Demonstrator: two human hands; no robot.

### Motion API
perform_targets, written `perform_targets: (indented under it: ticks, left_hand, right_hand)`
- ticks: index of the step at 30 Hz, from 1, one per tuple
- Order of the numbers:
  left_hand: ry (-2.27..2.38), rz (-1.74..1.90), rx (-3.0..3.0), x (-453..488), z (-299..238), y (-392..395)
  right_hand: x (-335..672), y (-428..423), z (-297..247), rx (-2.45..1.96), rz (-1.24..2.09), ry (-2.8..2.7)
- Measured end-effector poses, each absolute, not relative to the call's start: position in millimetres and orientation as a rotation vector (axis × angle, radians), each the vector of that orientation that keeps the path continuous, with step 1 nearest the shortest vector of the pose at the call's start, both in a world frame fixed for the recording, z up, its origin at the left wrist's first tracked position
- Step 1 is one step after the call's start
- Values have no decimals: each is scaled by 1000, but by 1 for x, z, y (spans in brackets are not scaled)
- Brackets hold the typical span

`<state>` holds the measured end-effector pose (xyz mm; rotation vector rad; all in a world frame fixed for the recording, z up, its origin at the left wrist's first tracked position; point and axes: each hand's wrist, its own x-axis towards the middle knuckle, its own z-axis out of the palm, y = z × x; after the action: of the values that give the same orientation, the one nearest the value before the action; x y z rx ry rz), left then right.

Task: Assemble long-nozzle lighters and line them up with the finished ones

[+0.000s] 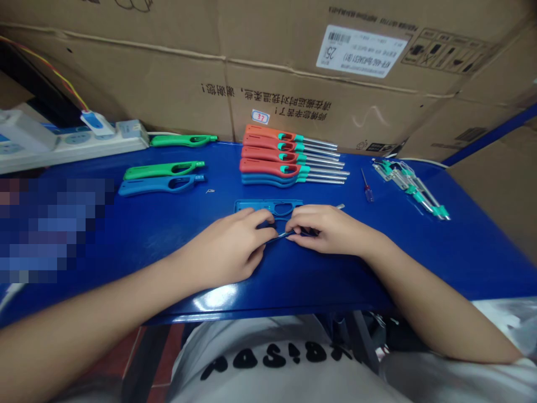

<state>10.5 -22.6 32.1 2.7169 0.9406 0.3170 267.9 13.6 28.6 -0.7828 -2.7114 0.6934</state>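
Observation:
My left hand (pixel 229 246) and my right hand (pixel 325 226) rest on the blue table (pixel 461 252), fingers pinched together on a thin metal rod (pixel 282 235) between them. Just beyond the fingertips lies a blue lighter shell half (pixel 268 206), partly hidden by both hands. A stack of orange and blue long-nosed lighters (pixel 277 159) with metal tubes pointing right sits further back.
Green and blue lighter shells (pixel 161 178) lie at the left, another green one (pixel 182 140) by a white power strip (pixel 71 146). A small screwdriver (pixel 367 187) and a bundle of inner lighter parts (pixel 413 187) lie at the right. Cardboard boxes (pixel 293 73) wall the back.

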Motion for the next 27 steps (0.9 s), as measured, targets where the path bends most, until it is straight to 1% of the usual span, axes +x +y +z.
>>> perform_targets:
  ticks: [9,17,27]
  left_hand:
    - [923,359,2750,10,29,-21]
    - [934,311,2756,11,29,-22]
    - [934,319,2741,11,31,-23]
  right_hand:
    - [266,13,30,-837,748,-2611]
    - [268,13,29,-822,826,-2572]
    - [269,13,30,-811,788,-2657]
